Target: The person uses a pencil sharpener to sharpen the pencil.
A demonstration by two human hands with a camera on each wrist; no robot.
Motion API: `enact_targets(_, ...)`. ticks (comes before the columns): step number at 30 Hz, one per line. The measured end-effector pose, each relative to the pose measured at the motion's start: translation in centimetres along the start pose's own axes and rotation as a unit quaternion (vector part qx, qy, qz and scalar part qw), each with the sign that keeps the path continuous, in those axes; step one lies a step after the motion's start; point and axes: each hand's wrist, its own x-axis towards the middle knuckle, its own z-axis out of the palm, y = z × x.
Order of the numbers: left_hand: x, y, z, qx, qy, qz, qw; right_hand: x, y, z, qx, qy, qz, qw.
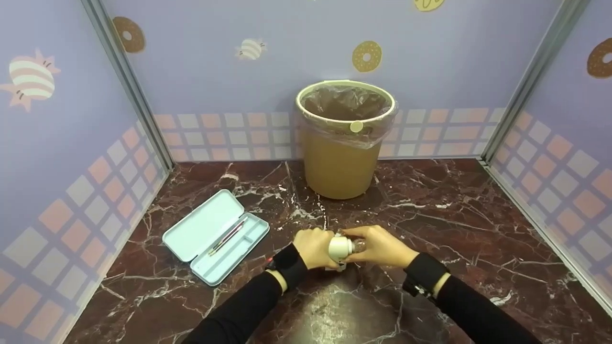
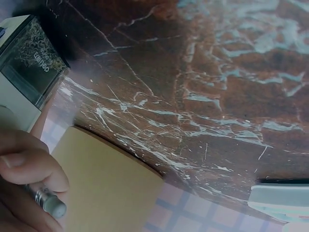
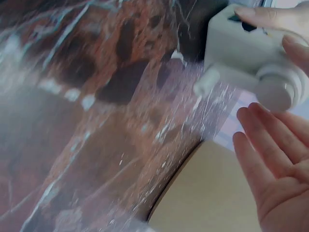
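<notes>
A white crank pencil sharpener [image 1: 339, 247] stands on the table between the two hands. Its see-through bin of shavings [image 2: 38, 50] shows in the left wrist view. My left hand [image 1: 313, 246] is at the sharpener's left side and grips a pencil [image 2: 54, 205], whose eraser end sticks out between curled fingers. My right hand [image 1: 382, 246] is spread on the opposite side. Its fingers [image 3: 256, 159] are nearly straight beside the round hub [image 3: 277, 92], and the crank knob [image 3: 207, 82] sticks out near them. The pencil's tip is hidden.
An open light-blue pencil case [image 1: 229, 265] lies at the left with slim pencils [image 1: 227, 239] in it. Behind the sharpener stands a tan waste bin [image 1: 339, 167] lined with a clear bag. Patterned panels [image 1: 229, 86] enclose the marbled table [image 1: 454, 205] at the back and sides.
</notes>
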Motion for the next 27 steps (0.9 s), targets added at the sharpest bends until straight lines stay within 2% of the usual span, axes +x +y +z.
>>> enact_targets(4, 0.0, 0.1, -0.1, -0.018, -0.017, -0.007, 0.9997, -0.8, 1.0, 0.2, -0.005, -0.014, 0.023, 1.0)
enact_targets(7, 0.0, 0.1, -0.3, -0.025, -0.024, -0.011, 0.9994, -1.2, 1.7, 0.7, -0.015, -0.021, 0.023, 0.999)
enact_targets(13, 0.0, 0.2, -0.2, -0.034, -0.026, -0.013, 0.999, -1.4, 2.4, 2.1, -0.055, 0.017, -0.016, 0.998)
enact_targets(17, 0.0, 0.2, -0.1, -0.044, -0.028, -0.011, 0.9986, -1.7, 2.4, 2.6, -0.093, 0.039, -0.047, 0.994)
enact_targets(22, -0.1, 0.1, -0.3, -0.049, -0.031, -0.014, 0.9982, -2.0, 2.0, 2.9, -0.134, 0.043, -0.065, 0.988)
enact_targets(27, 0.0, 0.3, -0.7, -0.058, -0.04, -0.016, 0.9974, -2.5, 1.7, 3.2, -0.147, 0.043, -0.066, 0.986)
